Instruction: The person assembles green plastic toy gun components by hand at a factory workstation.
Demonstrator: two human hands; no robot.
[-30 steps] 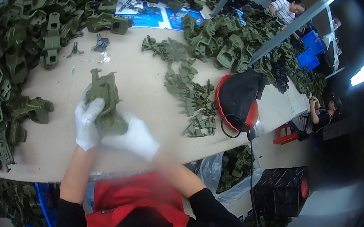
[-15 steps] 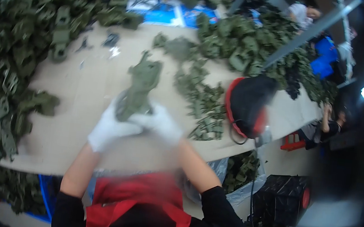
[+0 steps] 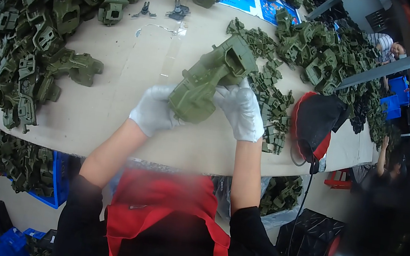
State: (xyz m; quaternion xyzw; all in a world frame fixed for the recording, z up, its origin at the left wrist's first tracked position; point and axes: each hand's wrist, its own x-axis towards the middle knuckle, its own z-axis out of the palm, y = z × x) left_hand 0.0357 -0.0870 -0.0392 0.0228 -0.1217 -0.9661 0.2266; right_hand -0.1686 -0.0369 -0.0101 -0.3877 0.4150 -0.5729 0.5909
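A green plastic toy vehicle body [image 3: 200, 88], with an open cabin at its upper end, is held tilted above the table. My left hand [image 3: 155, 108], in a white glove, is closed round its lower left end. On the body's right side my right hand [image 3: 243, 110], also gloved, has its fingers curled and pressed against the edge. The right fingertips are partly hidden, and I cannot tell whether a small part is between them. Small green plastic parts [image 3: 272, 106] lie in a strip just right of my right hand.
Heaped green vehicle bodies [image 3: 48, 19] cover the table's left side, and more green parts [image 3: 323, 55] lie at the back right. Two dark small parts, one a grey piece [image 3: 178, 10], lie behind. A black and red bag-like thing [image 3: 317, 124] stands at right. Below is a blue crate [image 3: 59, 181].
The vehicle body has turned from nearly upright to leaning right, its cabin showing. My right hand has moved from its lower end to its right side. The view has shifted.
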